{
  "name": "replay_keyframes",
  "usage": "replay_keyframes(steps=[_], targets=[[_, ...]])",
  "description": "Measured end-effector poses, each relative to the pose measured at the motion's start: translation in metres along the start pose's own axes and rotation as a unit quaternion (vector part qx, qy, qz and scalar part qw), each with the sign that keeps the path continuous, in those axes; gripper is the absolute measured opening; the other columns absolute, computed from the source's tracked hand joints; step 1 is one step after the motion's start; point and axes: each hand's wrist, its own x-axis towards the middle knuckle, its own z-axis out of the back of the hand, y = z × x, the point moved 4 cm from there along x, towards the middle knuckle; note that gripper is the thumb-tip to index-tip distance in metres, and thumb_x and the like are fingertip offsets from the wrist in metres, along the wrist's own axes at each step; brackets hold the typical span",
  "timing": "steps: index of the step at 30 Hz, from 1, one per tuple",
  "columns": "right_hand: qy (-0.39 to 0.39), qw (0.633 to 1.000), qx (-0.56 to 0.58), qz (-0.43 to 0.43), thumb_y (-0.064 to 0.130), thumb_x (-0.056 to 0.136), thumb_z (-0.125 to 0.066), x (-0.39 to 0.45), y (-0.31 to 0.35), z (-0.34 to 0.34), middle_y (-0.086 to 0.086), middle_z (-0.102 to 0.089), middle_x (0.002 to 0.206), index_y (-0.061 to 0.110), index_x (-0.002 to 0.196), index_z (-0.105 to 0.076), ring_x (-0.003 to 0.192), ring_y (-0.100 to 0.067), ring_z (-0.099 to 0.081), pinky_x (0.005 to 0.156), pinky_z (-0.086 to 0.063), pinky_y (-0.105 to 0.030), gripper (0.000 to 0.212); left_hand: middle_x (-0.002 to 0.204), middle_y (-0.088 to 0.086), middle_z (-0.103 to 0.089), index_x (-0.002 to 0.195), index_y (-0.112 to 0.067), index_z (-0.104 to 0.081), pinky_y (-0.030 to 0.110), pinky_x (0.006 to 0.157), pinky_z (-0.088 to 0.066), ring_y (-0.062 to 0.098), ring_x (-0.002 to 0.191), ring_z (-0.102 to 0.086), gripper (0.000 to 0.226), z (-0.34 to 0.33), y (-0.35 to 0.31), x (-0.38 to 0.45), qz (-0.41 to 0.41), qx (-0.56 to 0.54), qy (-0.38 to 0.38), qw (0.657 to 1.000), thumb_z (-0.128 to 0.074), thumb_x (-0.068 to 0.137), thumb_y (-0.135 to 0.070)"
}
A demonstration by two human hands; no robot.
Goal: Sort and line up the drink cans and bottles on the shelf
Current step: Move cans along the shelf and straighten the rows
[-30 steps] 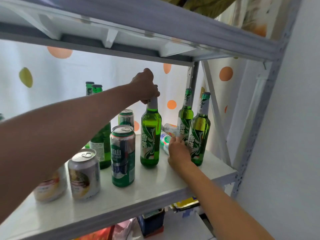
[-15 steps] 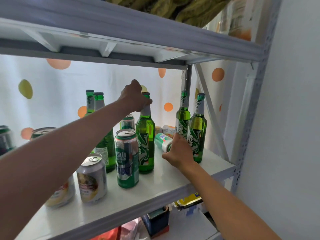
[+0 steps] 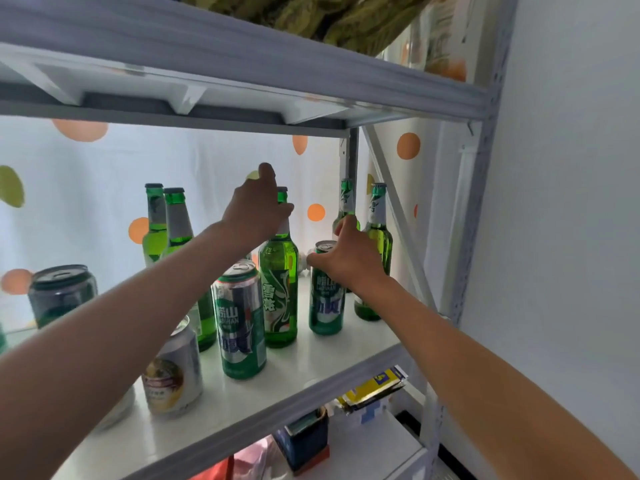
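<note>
On the white shelf (image 3: 311, 362), my left hand (image 3: 256, 207) grips the neck of a green glass bottle (image 3: 280, 292) standing in the middle. Just right of it, my right hand (image 3: 349, 259) holds the top of an upright green can (image 3: 325, 308). Behind my right hand stand two more green bottles (image 3: 377, 233), near the right post. A tall green can (image 3: 240, 320) and a silver can (image 3: 175, 372) stand in front, left of the held bottle. Another pair of green bottles (image 3: 169, 220) stands at the back left, partly hidden by my left forearm.
A dark can (image 3: 62, 292) stands at the far left. The upper shelf beam (image 3: 242, 64) hangs close above the bottle tops. A diagonal brace (image 3: 398, 216) and the post (image 3: 474, 202) bound the right end. The lower shelf holds a blue box (image 3: 304, 441) and a yellow packet (image 3: 374, 386).
My right hand has lifted the green can that lay on its side and stood it upright next to the middle bottle. My left hand has stayed on that bottle's neck.
</note>
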Motion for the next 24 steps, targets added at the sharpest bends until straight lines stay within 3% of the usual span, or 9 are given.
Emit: replay_keyframes(steps=[3,5,8,12,17,20,24], targets=[[0.012,1.000,-0.028,0.008,0.064,0.062,-0.076,0.000,-0.002,0.004,0.011,-0.049,0.080,0.022,0.102,-0.036,0.072,-0.015,-0.052,0.053,-0.035,-0.028,0.071,0.091,0.004,-0.049,0.121,-0.006,-0.038,0.032,0.069,-0.034,0.032,0.083,-0.049,0.045,0.000,0.002,-0.003,-0.005,0.002,-0.007,1.000,-0.063,0.088,-0.024],[0.030,0.998,-0.050,0.018,0.065,0.063,-0.075,0.001,-0.001,0.005,0.011,-0.047,0.078,0.020,0.104,-0.038,0.071,-0.016,-0.052,0.052,-0.033,-0.029,0.071,0.092,0.006,-0.053,0.119,-0.007,-0.040,0.032,0.069,-0.034,0.034,0.082,-0.051,0.041,0.000,0.002,-0.005,-0.012,0.008,-0.011,1.000,-0.061,0.089,-0.024],[0.050,0.993,-0.096,0.036,0.063,0.070,-0.072,-0.002,0.003,0.005,0.005,-0.051,0.080,0.016,0.111,-0.040,0.071,-0.021,-0.055,0.052,-0.034,-0.030,0.070,0.114,0.011,-0.062,0.117,-0.007,-0.043,0.034,0.070,-0.034,0.037,0.099,-0.057,0.035,-0.003,0.000,-0.012,-0.047,0.038,-0.019,0.998,-0.057,0.090,-0.024],[0.041,0.995,-0.086,0.039,0.062,0.075,-0.067,-0.010,0.000,0.007,0.008,-0.051,0.080,0.023,0.105,-0.036,0.070,-0.018,-0.054,0.050,-0.029,-0.026,0.059,0.128,0.013,-0.050,0.124,-0.007,-0.042,0.041,0.082,-0.039,0.032,0.119,-0.045,0.041,-0.006,-0.004,-0.018,-0.053,0.061,-0.005,0.997,-0.055,0.090,-0.027],[0.041,0.994,-0.086,0.046,0.069,0.081,-0.060,-0.012,-0.007,0.006,-0.002,-0.065,0.102,0.019,0.121,-0.044,0.083,-0.021,-0.060,0.062,-0.038,-0.030,0.066,0.132,0.011,-0.048,0.124,-0.007,-0.044,0.042,0.091,-0.040,0.030,0.124,-0.042,0.040,-0.003,-0.004,-0.016,-0.048,0.045,0.001,0.998,-0.052,0.093,-0.032],[0.063,0.995,-0.041,0.061,0.074,0.085,-0.051,-0.007,-0.008,0.010,-0.004,-0.062,0.127,0.018,0.133,-0.044,0.106,-0.024,-0.062,0.074,-0.043,-0.033,0.074,0.134,0.010,-0.048,0.128,-0.009,-0.044,0.040,0.095,-0.038,0.029,0.125,-0.042,0.041,0.001,-0.002,-0.015,-0.061,0.033,0.007,0.998,-0.049,0.096,-0.034],[0.088,0.991,-0.014,0.097,0.072,0.092,-0.038,0.011,-0.003,0.023,-0.005,-0.058,0.137,0.020,0.139,-0.043,0.116,-0.024,-0.058,0.080,-0.038,-0.033,0.070,0.140,0.008,-0.048,0.135,-0.011,-0.041,0.042,0.105,-0.033,0.027,0.129,-0.043,0.044,0.011,-0.004,-0.010,-0.140,0.103,-0.001,0.985,-0.047,0.098,-0.034]])
